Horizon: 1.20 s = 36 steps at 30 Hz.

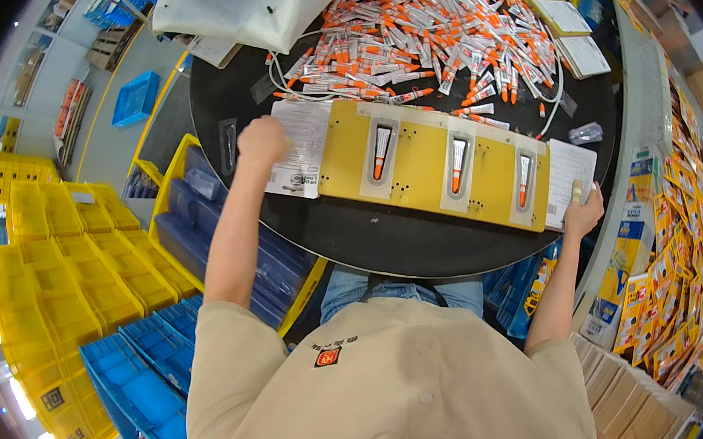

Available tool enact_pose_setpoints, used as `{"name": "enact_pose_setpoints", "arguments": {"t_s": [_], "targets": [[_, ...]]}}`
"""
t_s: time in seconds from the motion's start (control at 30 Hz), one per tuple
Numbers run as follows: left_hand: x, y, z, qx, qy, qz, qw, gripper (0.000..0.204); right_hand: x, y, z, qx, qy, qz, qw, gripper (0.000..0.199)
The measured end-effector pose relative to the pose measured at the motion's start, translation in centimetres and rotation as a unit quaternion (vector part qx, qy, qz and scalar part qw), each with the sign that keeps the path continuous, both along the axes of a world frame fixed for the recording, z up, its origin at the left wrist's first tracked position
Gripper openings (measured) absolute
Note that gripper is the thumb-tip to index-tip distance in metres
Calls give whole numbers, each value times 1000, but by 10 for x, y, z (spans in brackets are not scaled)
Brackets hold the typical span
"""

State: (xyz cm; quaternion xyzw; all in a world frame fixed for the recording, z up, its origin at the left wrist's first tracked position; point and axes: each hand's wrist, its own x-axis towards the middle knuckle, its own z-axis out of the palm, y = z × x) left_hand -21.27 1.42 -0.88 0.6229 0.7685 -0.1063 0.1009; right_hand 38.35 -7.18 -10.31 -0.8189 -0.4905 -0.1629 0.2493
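Observation:
A yellow plate (430,196) lies across the round black table, bearing three clear plastic blisters, each with a small white orange-capped tube (456,165) in it. White printed sheets stick out past both its ends. My left hand (263,140) is closed beside the left printed sheet (302,152); what its curled fingers hold is hidden. At the other end, my right hand (584,214) grips the edge of the right printed sheet (565,175), its thumb on top and other fingers mostly out of sight. Pale covers show on a fingertip of each hand.
A heap of orange-capped tubes (433,18) fills the table's far side, with a white cord around it. A clear plastic bag (227,14) hangs over the back left. Yellow crates (59,293) and blue crates (139,362) stand left; packaged cards (674,271) are piled right.

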Motion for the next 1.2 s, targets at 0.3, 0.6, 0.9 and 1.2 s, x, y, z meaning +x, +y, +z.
{"name": "enact_pose_setpoints", "arguments": {"t_s": [0.3,0.6,0.9,1.2], "targets": [[48,-37,61,43,-263,-44,963,49,-119,-40,92,65,314,210,924,34],[94,-51,-9,-24,-116,-240,964,93,-201,-16,61,57,306,225,923,42],[152,-29,29,-58,-139,-231,961,75,-145,-9,42,-217,43,161,962,51],[201,-53,-5,-73,-165,-322,929,79,107,29,-89,-99,362,-278,884,77]]}}
